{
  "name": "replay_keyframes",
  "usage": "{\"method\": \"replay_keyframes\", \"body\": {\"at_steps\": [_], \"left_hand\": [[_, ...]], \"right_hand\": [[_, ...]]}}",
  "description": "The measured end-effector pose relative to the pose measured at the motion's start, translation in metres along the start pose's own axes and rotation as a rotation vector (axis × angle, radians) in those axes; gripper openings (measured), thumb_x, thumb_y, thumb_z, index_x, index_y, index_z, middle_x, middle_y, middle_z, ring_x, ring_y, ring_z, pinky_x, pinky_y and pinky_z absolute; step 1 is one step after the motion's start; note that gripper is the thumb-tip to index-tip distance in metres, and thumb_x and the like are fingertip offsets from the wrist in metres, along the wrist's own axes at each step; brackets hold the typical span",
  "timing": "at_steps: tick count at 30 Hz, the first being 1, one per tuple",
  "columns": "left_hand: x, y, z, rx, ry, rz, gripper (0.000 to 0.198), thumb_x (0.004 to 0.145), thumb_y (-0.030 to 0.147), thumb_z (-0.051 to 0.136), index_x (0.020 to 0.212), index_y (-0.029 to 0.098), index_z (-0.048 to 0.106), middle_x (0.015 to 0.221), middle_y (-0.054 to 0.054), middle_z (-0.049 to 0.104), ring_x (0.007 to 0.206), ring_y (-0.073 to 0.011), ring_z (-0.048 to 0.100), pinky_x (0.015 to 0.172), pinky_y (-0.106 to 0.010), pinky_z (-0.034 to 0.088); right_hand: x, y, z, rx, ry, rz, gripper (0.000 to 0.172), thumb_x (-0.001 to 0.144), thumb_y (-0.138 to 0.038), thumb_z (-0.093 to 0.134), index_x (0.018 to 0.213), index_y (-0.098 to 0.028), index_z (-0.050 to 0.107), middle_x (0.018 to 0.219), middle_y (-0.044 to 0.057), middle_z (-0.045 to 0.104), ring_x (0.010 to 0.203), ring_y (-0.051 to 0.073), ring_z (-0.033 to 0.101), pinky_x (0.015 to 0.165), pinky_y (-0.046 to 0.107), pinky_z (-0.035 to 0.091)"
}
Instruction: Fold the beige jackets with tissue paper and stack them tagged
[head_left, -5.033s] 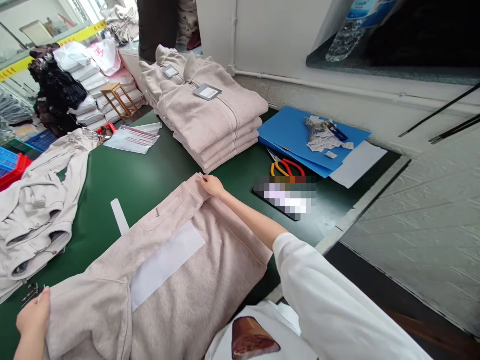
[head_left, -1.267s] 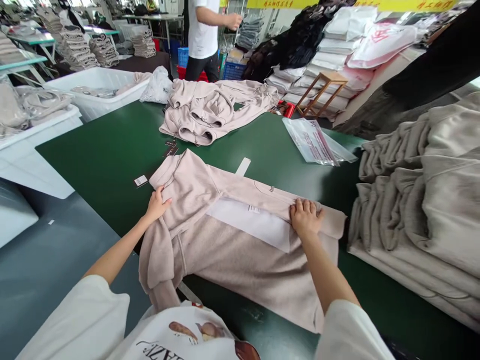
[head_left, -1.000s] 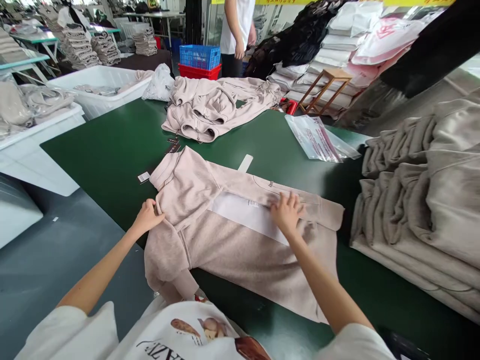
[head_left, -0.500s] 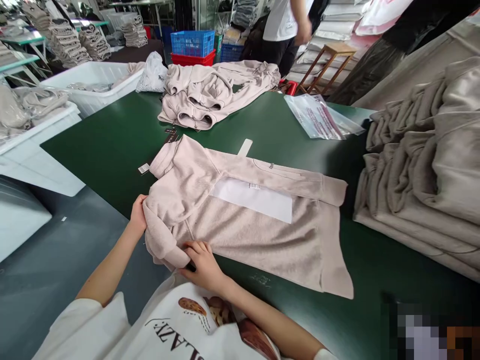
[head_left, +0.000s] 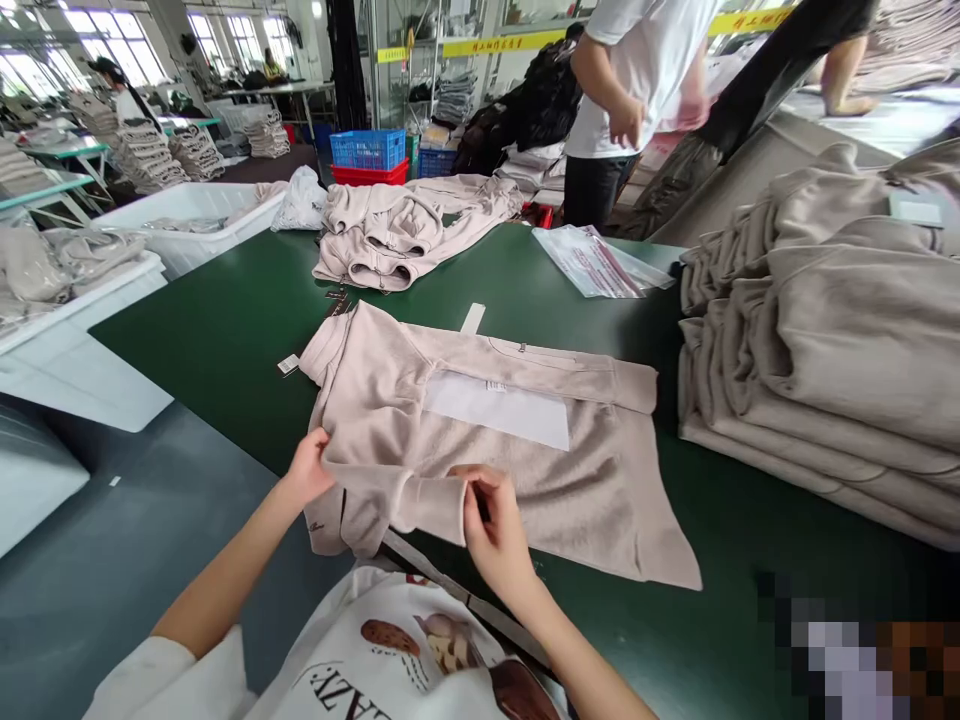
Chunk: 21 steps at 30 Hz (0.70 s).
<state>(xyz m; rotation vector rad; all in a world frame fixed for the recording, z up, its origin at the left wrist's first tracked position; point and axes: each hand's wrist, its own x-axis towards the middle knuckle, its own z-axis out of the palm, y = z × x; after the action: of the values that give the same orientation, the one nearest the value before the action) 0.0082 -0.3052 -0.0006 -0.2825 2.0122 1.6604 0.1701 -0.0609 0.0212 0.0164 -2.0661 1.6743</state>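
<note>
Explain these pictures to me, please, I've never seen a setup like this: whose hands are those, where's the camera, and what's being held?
There's no machine here. These are one person's bare hands, and every picture comes from a camera on that person's head, looking forward and down.

The left hand grips a pale garment near the upper sleeve, and the right hand holds the sleeve's cuff. A white sheet lies on the garment.

It's all on a green table. Farther back are loose clothes and a clear bag; on the right is a folded stack. Someone else stands beyond the table. The blocky patch at lower right is blurred, so I can't tell what's there.
</note>
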Motion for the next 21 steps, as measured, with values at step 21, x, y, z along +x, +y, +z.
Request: {"method": "replay_keyframes", "body": {"at_steps": [21], "left_hand": [[-0.058, 0.013, 0.003, 0.294, -0.304, -0.058, 0.038, 0.073, 0.060, 0.068, 0.068, 0.022, 0.063, 0.064, -0.008, 0.067, 0.067, -0.0316, 0.068, 0.064, -0.041, 0.055]], "right_hand": [[-0.048, -0.019, -0.069, -0.209, -0.321, -0.030, 0.021, 0.094, -0.024, 0.050, 0.109, -0.027, 0.065, 0.101, 0.008, 0.072, 0.091, 0.021, 0.071, 0.077, 0.029, 0.057]]}}
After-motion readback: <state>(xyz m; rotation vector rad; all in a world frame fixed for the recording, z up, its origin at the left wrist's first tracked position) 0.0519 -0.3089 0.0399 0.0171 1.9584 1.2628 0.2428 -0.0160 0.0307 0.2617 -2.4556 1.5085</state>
